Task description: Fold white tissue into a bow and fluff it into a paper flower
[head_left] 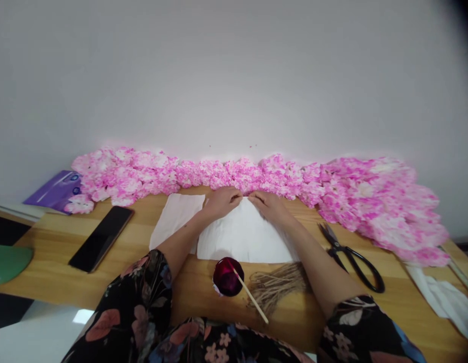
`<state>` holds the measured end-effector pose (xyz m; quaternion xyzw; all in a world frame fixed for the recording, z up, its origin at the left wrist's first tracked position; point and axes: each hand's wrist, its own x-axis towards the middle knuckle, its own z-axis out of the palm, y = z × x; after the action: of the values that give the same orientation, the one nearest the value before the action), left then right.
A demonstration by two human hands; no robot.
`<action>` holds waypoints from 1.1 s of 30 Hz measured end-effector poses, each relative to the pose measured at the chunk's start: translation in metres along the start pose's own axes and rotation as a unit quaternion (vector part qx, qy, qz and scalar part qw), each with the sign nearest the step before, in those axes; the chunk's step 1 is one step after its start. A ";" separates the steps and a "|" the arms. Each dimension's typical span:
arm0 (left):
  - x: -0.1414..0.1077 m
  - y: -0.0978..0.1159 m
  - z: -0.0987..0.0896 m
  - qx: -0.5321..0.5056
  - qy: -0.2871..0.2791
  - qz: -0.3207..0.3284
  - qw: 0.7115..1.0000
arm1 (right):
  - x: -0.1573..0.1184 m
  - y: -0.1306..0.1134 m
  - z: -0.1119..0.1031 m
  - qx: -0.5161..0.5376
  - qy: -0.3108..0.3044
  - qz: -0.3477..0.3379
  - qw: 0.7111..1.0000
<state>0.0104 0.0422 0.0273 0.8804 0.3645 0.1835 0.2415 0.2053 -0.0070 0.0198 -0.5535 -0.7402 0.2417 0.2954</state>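
At frame centre, we see the white sheet point(243, 239) below and between the left hand point(222, 201) and the right hand point(271, 205); each pinches its upper edge with curled fingers, just beneath the pink flowers point(243, 172).

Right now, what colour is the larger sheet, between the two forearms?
The larger sheet is white; it shows best in the head view.

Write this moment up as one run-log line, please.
left hand: at far edge of larger sheet; right hand: same edge; smaller sheet: left; cup: near side, stick leaning out; scissors: right; flowers: along wall
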 end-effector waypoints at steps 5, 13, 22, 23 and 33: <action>-0.001 -0.002 0.001 -0.020 -0.017 -0.028 0.999 | 0.001 0.000 0.001 0.001 -0.003 -0.001 1.000; -0.002 0.000 -0.001 -0.020 -0.011 -0.054 0.998 | 0.001 0.004 0.002 -0.014 0.000 0.008 1.000; -0.003 0.001 -0.002 -0.050 0.006 -0.063 0.997 | 0.000 0.000 -0.002 -0.012 0.012 0.005 1.000; -0.003 0.002 -0.003 -0.054 0.008 -0.065 0.996 | 0.000 0.000 -0.002 -0.015 0.015 0.002 1.000; -0.002 -0.009 0.006 0.038 0.046 -0.023 0.998 | 0.000 0.007 -0.010 -0.137 0.011 0.017 0.990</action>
<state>0.0072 0.0445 0.0175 0.8709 0.4024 0.2044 0.1946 0.2176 -0.0048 0.0221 -0.6037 -0.7536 0.1372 0.2210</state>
